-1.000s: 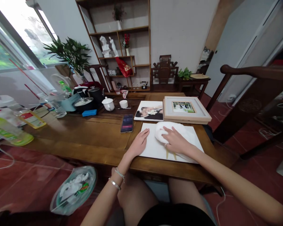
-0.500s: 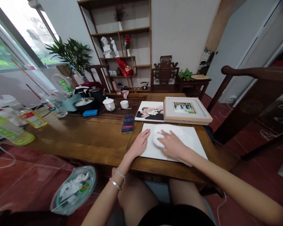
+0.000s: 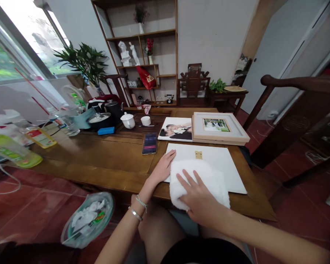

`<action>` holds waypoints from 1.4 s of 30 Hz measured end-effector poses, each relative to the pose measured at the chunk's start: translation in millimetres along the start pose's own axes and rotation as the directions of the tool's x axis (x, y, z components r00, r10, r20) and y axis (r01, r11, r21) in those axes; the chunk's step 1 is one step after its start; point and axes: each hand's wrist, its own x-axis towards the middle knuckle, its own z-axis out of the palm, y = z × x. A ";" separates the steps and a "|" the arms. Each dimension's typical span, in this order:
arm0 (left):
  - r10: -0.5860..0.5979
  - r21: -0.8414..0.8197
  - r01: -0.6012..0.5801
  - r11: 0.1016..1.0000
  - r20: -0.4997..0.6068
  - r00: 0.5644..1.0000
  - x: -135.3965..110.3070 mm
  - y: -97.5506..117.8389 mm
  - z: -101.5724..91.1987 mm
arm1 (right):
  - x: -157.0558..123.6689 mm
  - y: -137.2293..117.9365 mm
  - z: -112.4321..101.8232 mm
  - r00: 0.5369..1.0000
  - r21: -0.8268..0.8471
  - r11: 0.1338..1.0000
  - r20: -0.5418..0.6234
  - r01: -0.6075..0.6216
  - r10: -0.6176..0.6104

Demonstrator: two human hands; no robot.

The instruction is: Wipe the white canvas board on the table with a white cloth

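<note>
So from my feed, the right hand was pressed flat on a fluffy white cloth, fingers spread out on top of it rather than closed around it, so an open grip just pushing down. The cloth sat at the near edge of the bench, covering the front part of a white board and hanging a bit over the bench edge toward my lap. The left hand lay palm down with its fingers flat on the board's left edge, open too, holding nothing, fingertips just beside the cloth.

The board lay flat, and a small tan tab showed on it just behind the cloth. Right behind the board were a photo print and, touching it on the right, a framed picture resting on what looked like another frame. A phone lay face up just left of the board.

Further left on the bench there was a white teapot, a small cup, a black pot and a blue block. A bin with crumpled paper sat on the red floor by my left leg.
</note>
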 end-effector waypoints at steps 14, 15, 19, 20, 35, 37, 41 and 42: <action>0.008 0.006 -0.008 1.000 -0.038 0.999 0.8 -0.1 2.3 | 44.6 41.8 -6.1 0.979 -0.133 0.970 -0.061 -0.202 0.195; 0.008 0.004 -0.008 1.000 -0.033 0.999 0.8 0.1 2.0 | 38.4 32.0 -5.3 0.988 -0.112 0.982 -0.033 -0.153 0.150; 0.006 0.009 -0.006 1.000 -0.015 1.000 0.6 -1.1 2.7 | 12.9 19.4 -7.1 0.999 -0.021 0.999 0.012 -0.050 0.051; 0.005 0.010 -0.005 1.000 -0.019 1.000 0.5 -1.7 3.3 | 9.4 24.4 -8.7 0.998 -0.011 0.998 -0.001 -0.060 0.060; 0.034 0.027 -0.033 0.999 -0.056 0.998 2.3 1.8 1.2 | 114.9 101.0 -43.0 0.992 0.029 0.993 -0.051 -0.115 0.117; 0.024 0.032 -0.022 0.999 -0.045 0.999 2.0 1.2 1.4 | 110.2 103.7 -41.0 0.991 0.014 0.992 -0.043 -0.128 0.129; 0.009 0.023 -0.008 1.000 -0.036 0.999 0.7 -2.2 3.6 | 73.7 122.1 -39.3 0.978 -0.026 0.979 -0.038 -0.204 0.203; 0.007 0.020 -0.006 1.000 -0.035 0.999 0.4 -2.7 4.1 | 61.9 128.8 -39.2 0.973 -0.037 0.973 -0.038 -0.230 0.229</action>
